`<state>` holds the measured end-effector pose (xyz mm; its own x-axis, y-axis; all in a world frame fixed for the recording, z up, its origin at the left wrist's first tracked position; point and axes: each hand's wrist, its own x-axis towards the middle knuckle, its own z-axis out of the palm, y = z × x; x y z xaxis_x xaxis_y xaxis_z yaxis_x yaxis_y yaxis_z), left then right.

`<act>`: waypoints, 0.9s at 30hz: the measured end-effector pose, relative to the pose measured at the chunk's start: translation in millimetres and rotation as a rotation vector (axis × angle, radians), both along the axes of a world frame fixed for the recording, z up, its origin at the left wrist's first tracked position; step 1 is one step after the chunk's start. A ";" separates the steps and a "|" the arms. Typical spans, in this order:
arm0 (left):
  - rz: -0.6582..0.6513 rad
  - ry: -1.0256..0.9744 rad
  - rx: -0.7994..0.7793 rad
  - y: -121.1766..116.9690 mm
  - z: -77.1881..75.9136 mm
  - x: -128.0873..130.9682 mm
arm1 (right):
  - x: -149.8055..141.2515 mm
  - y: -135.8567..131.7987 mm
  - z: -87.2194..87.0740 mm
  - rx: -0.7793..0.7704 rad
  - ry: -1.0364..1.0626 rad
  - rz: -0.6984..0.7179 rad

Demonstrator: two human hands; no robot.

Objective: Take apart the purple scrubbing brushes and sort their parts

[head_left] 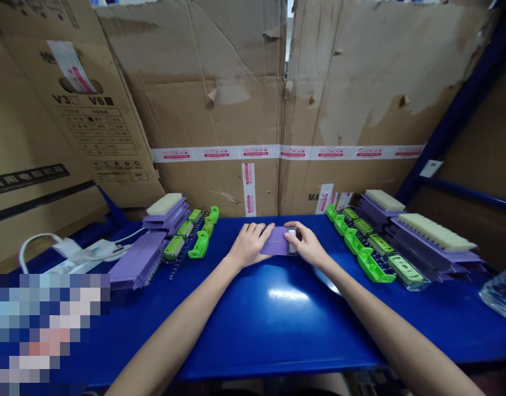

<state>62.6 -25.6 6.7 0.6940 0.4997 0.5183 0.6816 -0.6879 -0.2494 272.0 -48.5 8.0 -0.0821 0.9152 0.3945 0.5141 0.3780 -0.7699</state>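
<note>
A flat purple plastic part (274, 242) is between my two hands, close to the table surface near the back. My left hand (249, 246) grips its left end, fingers over the top edge. The right end is in my right hand (307, 246), whose thumb presses on a small white piece (292, 241) beside a clear edge. Fingertips behind the part are hidden. Nearest on the left lies a column of bright green plastic pieces (200, 245) and rows of dark pins; a matching green column (370, 265) lies on the right.
Stacked purple housings (139, 256) with a cream bristled block (165, 204) stand left; more housings (418, 242) with bristled blocks (436, 231) stand right. A white power strip (86, 256) and clear plastic bottle (500, 294) flank the blue table (278, 330). Cardboard (220, 110) walls the back.
</note>
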 end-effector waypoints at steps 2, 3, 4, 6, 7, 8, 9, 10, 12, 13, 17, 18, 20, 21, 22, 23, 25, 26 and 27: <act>0.033 -0.026 0.013 -1.1 -1.9 1.1 | -10.0 -8.3 2.8 0.076 -0.061 -0.127; 0.037 -0.037 0.019 -2.0 -2.8 1.8 | -14.6 -11.9 3.7 0.100 -0.086 -0.171; 0.036 -0.049 0.023 -3.3 -3.7 2.5 | -18.6 -14.7 4.1 0.115 -0.100 -0.206; 0.020 -0.064 0.033 -6.4 -5.3 3.8 | -24.5 -17.7 2.7 0.116 -0.082 -0.269; 0.013 -0.066 0.038 -8.1 -6.1 4.3 | -26.4 -17.9 1.3 0.105 -0.054 -0.300; 0.007 -0.064 0.042 -9.6 -6.8 4.8 | -27.7 -17.3 -0.4 0.093 -0.023 -0.325; 0.002 -0.061 0.044 -10.7 -7.4 5.0 | -28.4 -16.1 -2.1 0.085 0.003 -0.340; -0.004 -0.056 0.042 -11.4 -7.8 5.0 | -28.8 -14.5 -3.4 0.085 0.021 -0.343; -0.018 -0.057 0.028 -11.1 -8.0 4.6 | -28.5 -11.1 -4.8 0.096 0.032 -0.320; -0.027 -0.063 0.015 -10.2 -7.8 4.1 | -28.0 -9.5 -4.8 0.104 0.033 -0.299; -0.063 -0.087 -0.015 -4.5 -6.1 0.8 | -24.0 -4.9 -2.4 0.124 0.063 -0.245; -0.073 -0.095 -0.014 -3.3 -5.6 -0.8 | -22.5 -4.2 -1.7 0.128 0.077 -0.230; -0.096 -0.120 -0.011 -1.4 -4.7 -4.7 | -18.9 -3.7 -0.1 0.103 0.133 -0.172; -0.105 -0.138 -0.011 -0.8 -4.3 -6.8 | -17.3 -3.7 0.6 0.068 0.176 -0.132; -0.110 -0.156 -0.012 -0.4 -4.0 -8.6 | -15.8 -3.8 1.1 0.029 0.225 -0.096; -0.108 -0.171 -0.011 -0.2 -3.9 -10.1 | -14.8 -3.8 1.2 -0.004 0.273 -0.072; -0.083 -0.189 0.002 -0.1 -4.5 -11.2 | -13.7 -2.9 -0.2 -0.025 0.331 -0.073; -0.064 -0.188 0.015 0.1 -5.2 -11.0 | -13.4 -1.8 -2.0 -0.014 0.339 -0.094; -0.044 -0.181 0.028 0.3 -6.0 -10.6 | -13.1 -0.2 -4.4 -0.005 0.344 -0.115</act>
